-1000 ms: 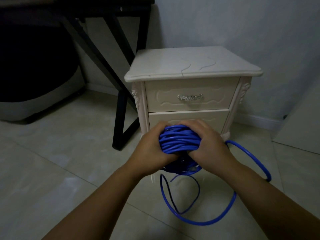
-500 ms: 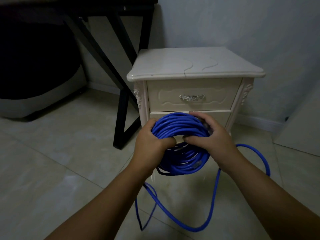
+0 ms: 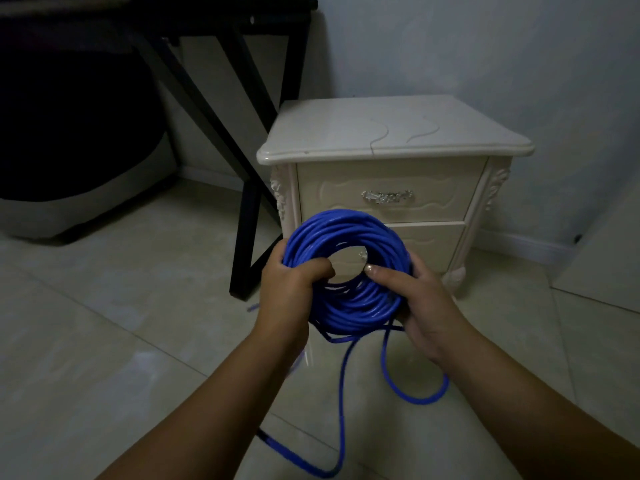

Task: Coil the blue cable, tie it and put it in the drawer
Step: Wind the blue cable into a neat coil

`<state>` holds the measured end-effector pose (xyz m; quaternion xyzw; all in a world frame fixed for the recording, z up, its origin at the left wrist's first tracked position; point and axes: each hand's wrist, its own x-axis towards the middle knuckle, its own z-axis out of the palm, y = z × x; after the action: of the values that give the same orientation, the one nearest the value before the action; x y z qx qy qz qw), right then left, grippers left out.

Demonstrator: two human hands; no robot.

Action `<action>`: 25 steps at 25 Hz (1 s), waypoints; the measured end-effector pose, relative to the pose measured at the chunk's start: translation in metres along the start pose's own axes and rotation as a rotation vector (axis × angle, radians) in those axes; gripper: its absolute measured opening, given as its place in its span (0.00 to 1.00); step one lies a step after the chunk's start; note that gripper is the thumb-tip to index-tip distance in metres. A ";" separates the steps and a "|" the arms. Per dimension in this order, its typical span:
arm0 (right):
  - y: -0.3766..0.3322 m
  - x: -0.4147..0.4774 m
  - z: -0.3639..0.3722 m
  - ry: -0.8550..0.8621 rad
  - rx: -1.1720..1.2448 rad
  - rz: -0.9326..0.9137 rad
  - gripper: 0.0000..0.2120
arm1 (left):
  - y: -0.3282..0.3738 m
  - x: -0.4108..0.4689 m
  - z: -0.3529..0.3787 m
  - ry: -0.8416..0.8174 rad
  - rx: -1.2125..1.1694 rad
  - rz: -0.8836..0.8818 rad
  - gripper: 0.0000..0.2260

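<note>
I hold a thick round coil of blue cable (image 3: 346, 233) upright in front of a cream nightstand (image 3: 391, 133). My left hand (image 3: 291, 289) grips the coil's left side, thumb through the hole. My right hand (image 3: 419, 299) grips its lower right side, thumb reaching into the hole. A loose tail of the cable (image 3: 412, 393) hangs from the coil's bottom and loops over the tiled floor. The nightstand's top drawer (image 3: 388, 195) with a silver handle is closed. The lower drawer (image 3: 429, 240) is closed too, partly hidden behind the coil.
A black table with crossed legs (image 3: 249, 209) stands left of the nightstand. A dark object with a pale base (image 3: 76, 202) sits under the table at far left. A pale panel (image 3: 602, 258) leans at right. Walls rise behind.
The coil has turned from a squeezed bundle into an upright open ring and risen. Both hands shifted to its sides. The loose tail on the floor has swung and shortened.
</note>
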<state>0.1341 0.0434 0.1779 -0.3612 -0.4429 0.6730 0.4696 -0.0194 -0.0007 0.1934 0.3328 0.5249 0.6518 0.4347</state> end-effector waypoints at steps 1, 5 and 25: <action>0.002 -0.001 0.001 0.009 0.028 0.022 0.32 | -0.001 0.000 0.001 -0.013 -0.035 -0.010 0.21; 0.003 -0.004 0.003 0.001 0.141 0.061 0.32 | -0.007 -0.001 0.004 -0.035 -0.157 -0.020 0.21; 0.007 0.008 -0.006 0.379 -0.131 -0.004 0.17 | -0.008 -0.023 0.001 -0.192 0.130 -0.310 0.49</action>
<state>0.1348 0.0514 0.1691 -0.5102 -0.3900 0.5618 0.5215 -0.0076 -0.0206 0.1867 0.3360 0.5672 0.5068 0.5555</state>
